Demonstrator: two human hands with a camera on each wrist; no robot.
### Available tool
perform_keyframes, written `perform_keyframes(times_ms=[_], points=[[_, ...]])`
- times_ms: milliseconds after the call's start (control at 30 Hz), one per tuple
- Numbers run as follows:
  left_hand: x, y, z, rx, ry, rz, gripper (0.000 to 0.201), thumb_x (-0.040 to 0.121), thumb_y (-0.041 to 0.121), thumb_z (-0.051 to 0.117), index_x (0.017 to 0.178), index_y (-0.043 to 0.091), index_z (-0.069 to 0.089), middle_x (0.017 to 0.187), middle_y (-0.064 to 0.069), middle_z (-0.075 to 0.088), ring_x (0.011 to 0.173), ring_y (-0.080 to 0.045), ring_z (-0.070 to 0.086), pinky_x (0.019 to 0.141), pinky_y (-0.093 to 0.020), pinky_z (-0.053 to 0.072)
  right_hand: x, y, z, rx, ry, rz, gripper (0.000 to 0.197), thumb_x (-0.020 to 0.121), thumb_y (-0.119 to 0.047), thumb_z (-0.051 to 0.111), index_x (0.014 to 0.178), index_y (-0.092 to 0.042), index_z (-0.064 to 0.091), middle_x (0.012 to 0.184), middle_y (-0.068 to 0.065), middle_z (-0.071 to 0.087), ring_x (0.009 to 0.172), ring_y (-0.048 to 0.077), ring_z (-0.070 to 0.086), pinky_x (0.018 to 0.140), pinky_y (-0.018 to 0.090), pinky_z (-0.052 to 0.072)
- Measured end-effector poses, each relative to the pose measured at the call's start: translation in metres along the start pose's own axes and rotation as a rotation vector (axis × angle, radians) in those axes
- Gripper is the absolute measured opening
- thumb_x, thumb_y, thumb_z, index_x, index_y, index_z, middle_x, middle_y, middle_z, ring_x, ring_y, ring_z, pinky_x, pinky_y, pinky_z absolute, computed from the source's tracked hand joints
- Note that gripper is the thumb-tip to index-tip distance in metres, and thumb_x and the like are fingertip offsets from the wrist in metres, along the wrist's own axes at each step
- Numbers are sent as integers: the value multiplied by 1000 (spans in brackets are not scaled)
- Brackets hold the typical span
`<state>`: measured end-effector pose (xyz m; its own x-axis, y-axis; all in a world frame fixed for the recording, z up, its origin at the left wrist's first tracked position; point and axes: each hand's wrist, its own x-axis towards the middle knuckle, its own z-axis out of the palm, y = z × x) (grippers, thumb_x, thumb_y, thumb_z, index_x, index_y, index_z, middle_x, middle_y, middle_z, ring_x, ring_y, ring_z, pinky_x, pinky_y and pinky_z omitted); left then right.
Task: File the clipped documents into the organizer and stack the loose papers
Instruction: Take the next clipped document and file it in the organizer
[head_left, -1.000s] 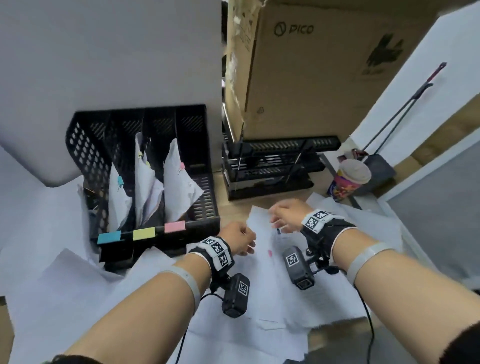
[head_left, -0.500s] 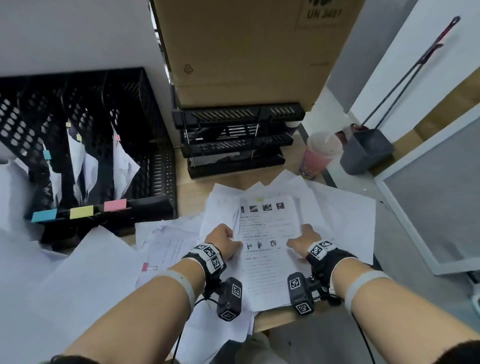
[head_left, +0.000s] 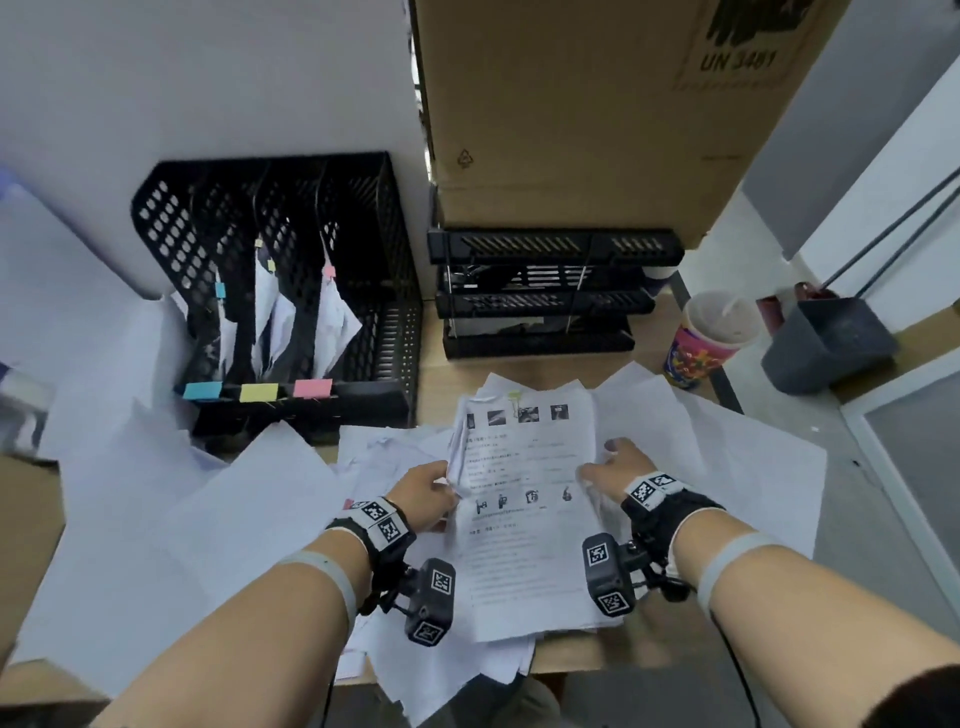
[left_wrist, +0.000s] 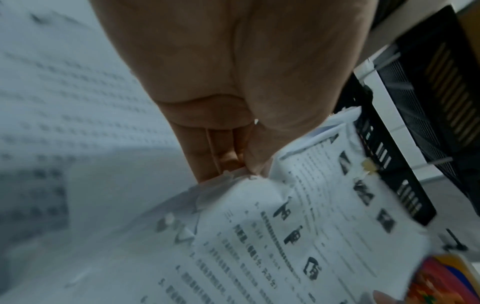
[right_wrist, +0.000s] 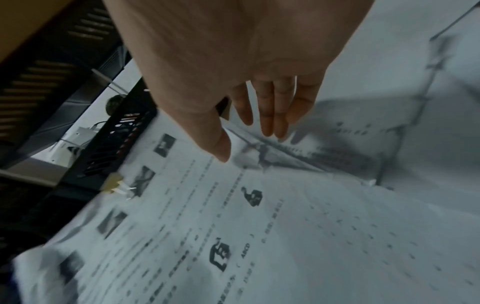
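Between my two hands (head_left: 423, 491), seen from the head camera, lies the clipped document (head_left: 524, 514), a printed sheet with small pictures and a pale yellow clip (head_left: 514, 397) at its far edge. My left grip is clamped on the document's left edge, which curls up under my fingers. My right hand (head_left: 615, 465) rests at the right edge with the fingers loose and apart, pinching nothing that I can see. Under and around both hands the loose papers (head_left: 727, 457) spread over the desk (head_left: 587, 652). Ahead of my left grip stands the black organizer (head_left: 384, 332), upright, with blue, yellow and pink labels along its front and clipped papers already in three of its slots. Straight ahead of the document sit stacked black trays (head_left: 545, 301) under a cardboard box (head_left: 571, 104); beyond my right hand is a colourful cup (head_left: 701, 343).

From the left wrist, my left hand (left_wrist: 233, 102) shows fingers (left_wrist: 221, 150) and thumb closed together on the crumpled edge of the document (left_wrist: 311, 226), the clip (left_wrist: 369, 167) at the far end towards the trays.

From the right wrist, my right hand (right_wrist: 233, 72) hangs just over the paper, fingers (right_wrist: 270, 115) straight and slightly spread, thumb pointing down at the document (right_wrist: 207, 226); whether the tips touch I cannot tell. The clip (right_wrist: 113, 182) lies ahead and to the left of this hand
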<state>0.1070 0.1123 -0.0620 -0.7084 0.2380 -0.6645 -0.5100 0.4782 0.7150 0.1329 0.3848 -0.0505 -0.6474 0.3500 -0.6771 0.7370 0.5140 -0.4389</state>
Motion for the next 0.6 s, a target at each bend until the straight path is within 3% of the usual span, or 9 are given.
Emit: perform_keyframes(times_ms=[67,167,233,333,467,600], points=[[-15,-4,-22,-64,16,-15,32,94,-6,47,109,13,67,104,-15,72,92,-31,69,81,-40,59,-9,-23,9,15,-75,-75,49,85,-29,65,129,-10,53,121,6,61,103,24,58,82,26,42],[-35,-14,-57,-84,44,-42,32,92,-6,47,115,8,65,111,-18,72,103,-36,69,89,-46,58,-25,-59,31,11,-153,-195,14,88,-22,62,98,-14,66,91,0,68,74,16,61,66,24,47],[-45,-21,-81,-107,86,-70,32,87,-8,47,113,5,62,111,-19,71,101,-35,69,90,-46,58,-32,-83,49,-39,-155,-257,12,86,-21,60,88,-12,68,87,6,71,65,16,59,59,24,47],[-59,-30,-117,-200,168,-121,27,86,-11,47,104,7,55,104,-18,64,84,-24,61,78,-37,56,-47,-119,77,-87,-175,-314,13,85,-15,56,87,-11,68,84,11,70,60,20,58,53,23,46],[-74,-41,-164,-280,227,-88,24,89,6,68,112,8,61,109,-13,71,90,-26,69,80,-40,61,-64,-159,108,-183,-191,-364,9,82,-12,56,75,-13,60,65,4,59,52,19,53,47,21,42],[-80,-50,-197,-239,347,-42,21,91,10,66,112,8,65,98,-11,75,80,-24,74,63,-35,62,-73,-185,134,-205,-209,-376,12,78,-16,58,86,-11,66,73,7,66,56,21,58,52,25,48]])
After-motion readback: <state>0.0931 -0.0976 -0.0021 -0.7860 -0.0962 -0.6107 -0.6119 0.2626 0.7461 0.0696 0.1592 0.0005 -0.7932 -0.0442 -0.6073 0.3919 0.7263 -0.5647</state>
